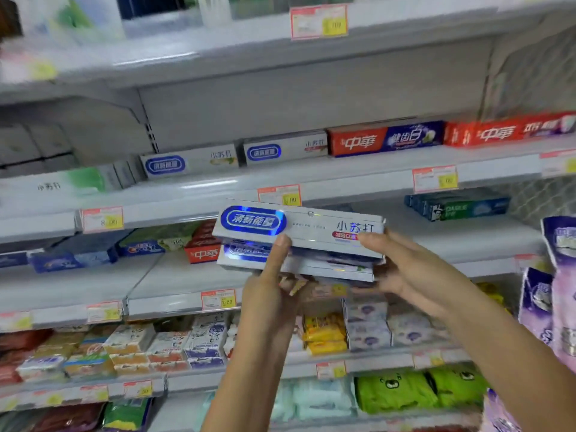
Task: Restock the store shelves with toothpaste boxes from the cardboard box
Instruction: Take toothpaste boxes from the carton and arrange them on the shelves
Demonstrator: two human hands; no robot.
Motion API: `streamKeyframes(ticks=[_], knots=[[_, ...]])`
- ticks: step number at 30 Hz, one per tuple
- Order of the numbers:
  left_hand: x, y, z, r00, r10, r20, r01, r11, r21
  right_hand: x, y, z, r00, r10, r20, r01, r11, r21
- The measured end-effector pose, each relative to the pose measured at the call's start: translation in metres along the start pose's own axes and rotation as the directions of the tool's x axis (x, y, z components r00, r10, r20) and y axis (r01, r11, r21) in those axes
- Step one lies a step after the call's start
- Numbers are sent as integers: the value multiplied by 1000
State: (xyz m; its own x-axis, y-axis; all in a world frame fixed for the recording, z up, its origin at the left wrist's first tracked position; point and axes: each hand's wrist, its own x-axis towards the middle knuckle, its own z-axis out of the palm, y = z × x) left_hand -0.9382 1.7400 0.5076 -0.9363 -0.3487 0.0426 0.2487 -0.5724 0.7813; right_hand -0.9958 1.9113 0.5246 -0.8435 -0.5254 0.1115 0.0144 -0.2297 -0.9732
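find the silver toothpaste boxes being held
In the head view's centre, the silver toothpaste boxes are stacked and held between the left hand and right hand.

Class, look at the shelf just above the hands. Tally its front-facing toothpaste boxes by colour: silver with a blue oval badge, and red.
Silver boxes with blue oval badge: 2
Red boxes, one of them part blue: 2
Total: 4
Left out: the blurred white-and-green boxes at the far left of that shelf.
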Motion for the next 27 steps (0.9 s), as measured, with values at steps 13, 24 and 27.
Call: streamKeyframes(ticks=[13, 24, 27], knots=[[38, 57, 28, 995, 75, -67, -84, 986, -141, 45, -58, 49, 992, -9, 128, 11, 1000, -11], [128, 155, 27, 984, 111, 136, -138, 967, 212, 127, -136, 25, 986, -129, -106, 133, 991, 23], [153, 172, 26, 980, 19, 199, -103, 899, 426, 147, -147, 11, 989, -139, -44, 136, 989, -59]])
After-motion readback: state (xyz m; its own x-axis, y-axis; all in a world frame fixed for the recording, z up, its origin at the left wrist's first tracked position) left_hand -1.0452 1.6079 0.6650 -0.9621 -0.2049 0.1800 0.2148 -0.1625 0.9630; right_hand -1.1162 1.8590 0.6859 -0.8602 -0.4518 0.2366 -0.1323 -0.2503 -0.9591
